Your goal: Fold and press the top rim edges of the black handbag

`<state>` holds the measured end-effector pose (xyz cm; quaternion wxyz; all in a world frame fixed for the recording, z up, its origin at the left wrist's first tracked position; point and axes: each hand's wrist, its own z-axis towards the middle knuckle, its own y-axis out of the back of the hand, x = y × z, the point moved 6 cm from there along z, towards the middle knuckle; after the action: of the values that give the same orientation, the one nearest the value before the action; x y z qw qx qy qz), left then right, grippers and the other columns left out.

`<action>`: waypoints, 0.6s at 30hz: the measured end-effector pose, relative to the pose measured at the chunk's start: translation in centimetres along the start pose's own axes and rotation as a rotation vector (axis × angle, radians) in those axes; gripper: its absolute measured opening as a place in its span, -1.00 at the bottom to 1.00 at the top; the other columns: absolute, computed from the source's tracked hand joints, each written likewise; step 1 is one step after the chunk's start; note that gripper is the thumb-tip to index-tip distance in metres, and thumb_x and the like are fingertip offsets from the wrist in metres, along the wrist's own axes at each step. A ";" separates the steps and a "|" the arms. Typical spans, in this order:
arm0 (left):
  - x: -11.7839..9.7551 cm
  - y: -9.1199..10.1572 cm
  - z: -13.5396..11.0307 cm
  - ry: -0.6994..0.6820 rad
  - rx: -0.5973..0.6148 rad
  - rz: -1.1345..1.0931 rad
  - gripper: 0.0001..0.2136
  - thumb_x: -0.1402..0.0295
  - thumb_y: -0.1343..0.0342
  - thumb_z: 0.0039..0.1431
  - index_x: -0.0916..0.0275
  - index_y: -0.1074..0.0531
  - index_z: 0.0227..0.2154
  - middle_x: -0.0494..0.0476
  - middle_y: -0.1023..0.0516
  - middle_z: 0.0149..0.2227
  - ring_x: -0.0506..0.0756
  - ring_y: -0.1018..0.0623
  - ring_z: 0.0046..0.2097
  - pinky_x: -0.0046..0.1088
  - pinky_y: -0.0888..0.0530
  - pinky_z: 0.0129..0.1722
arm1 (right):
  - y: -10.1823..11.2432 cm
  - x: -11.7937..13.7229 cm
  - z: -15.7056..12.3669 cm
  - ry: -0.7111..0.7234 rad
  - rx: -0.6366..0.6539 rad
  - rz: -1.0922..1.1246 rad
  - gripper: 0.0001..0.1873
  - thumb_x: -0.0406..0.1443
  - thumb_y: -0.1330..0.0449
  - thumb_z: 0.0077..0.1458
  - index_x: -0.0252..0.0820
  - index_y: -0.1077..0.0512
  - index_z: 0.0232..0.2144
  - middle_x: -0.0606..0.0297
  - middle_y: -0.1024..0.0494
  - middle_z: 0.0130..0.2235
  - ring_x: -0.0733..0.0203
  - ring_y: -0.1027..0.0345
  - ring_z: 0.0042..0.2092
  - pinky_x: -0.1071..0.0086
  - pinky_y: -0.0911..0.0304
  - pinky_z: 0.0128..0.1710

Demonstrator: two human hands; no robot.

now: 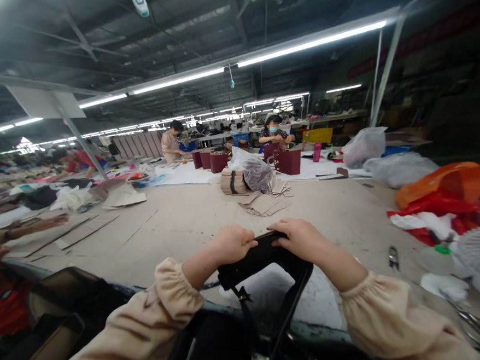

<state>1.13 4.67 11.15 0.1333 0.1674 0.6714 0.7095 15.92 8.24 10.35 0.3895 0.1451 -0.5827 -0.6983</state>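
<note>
Both hands hold the top edge of a black bag piece [268,249] above the table's near edge. My left hand [233,242] is closed on its left end, thumb and fingers pinched together. Closed over the right part of the same edge is my right hand [299,240]. A wide opening shows in the piece, with white material visible through it. Narrow black straps and a small metal fitting [243,294] hang below on the left. The lower part merges with dark material near my lap, so its full shape is hard to make out.
On the table [180,214] lie a bundle of tan pieces [234,182], loose tan pieces and small scissors [393,258]. Dark red bags [288,161] stand farther back. Orange and red bags [445,189] and a white fan [479,254] are at right. Other people work left and across.
</note>
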 end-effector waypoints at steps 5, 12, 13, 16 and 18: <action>-0.4 -2.0 -2.2 0.075 0.066 -0.108 -0.72 0.20 0.07 0.17 0.18 -0.51 -0.37 0.12 -0.57 -0.36 0.09 -0.51 -0.31 -0.47 -0.34 -0.30 | -1.5 0.9 -2.0 -0.100 0.017 0.198 -0.37 -0.23 -0.24 -0.10 -0.05 -0.28 0.08 0.28 -0.52 -0.18 0.16 -0.38 -0.18 0.33 -0.23 -0.15; -0.5 -2.9 -3.4 0.253 0.014 -0.161 -0.71 0.22 0.11 0.18 0.19 -0.50 -0.29 0.21 -0.57 -0.28 0.17 -0.52 -0.21 -0.36 -0.37 -0.21 | -0.9 3.2 -2.5 -0.110 -0.095 0.158 -0.76 -0.27 -0.23 -0.10 -0.11 -0.41 -0.29 0.31 -0.46 -0.22 0.21 -0.34 -0.23 0.34 -0.22 -0.20; -0.5 -2.8 -3.4 0.260 0.012 -0.170 -0.71 0.22 0.11 0.18 0.20 -0.50 -0.29 0.22 -0.57 -0.27 0.17 -0.52 -0.20 -0.36 -0.37 -0.21 | -0.8 3.3 -2.4 -0.120 -0.092 0.138 -0.78 -0.26 -0.22 -0.09 -0.11 -0.41 -0.31 0.32 -0.45 -0.23 0.22 -0.33 -0.25 0.34 -0.22 -0.22; -0.5 -2.8 -3.4 0.266 0.007 -0.182 -0.70 0.21 0.11 0.19 0.21 -0.50 -0.30 0.23 -0.57 -0.27 0.16 -0.53 -0.20 -0.36 -0.38 -0.20 | -0.7 3.4 -2.0 -0.153 -0.096 0.091 -0.81 -0.25 -0.21 -0.07 -0.12 -0.41 -0.32 0.31 -0.44 -0.24 0.22 -0.33 -0.25 0.34 -0.21 -0.22; -0.5 -3.0 -3.3 0.264 0.000 -0.179 -0.69 0.21 0.12 0.19 0.22 -0.50 -0.29 0.24 -0.57 -0.26 0.16 -0.53 -0.20 -0.37 -0.38 -0.20 | -0.9 3.2 -1.7 -0.170 -0.094 0.070 -0.83 -0.26 -0.21 -0.06 -0.11 -0.42 -0.32 0.31 -0.44 -0.24 0.22 -0.33 -0.23 0.34 -0.20 -0.20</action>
<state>0.04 1.63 8.02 0.1066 0.0120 0.6954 0.7106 14.58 4.78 9.83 0.3693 0.0466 -0.5848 -0.7207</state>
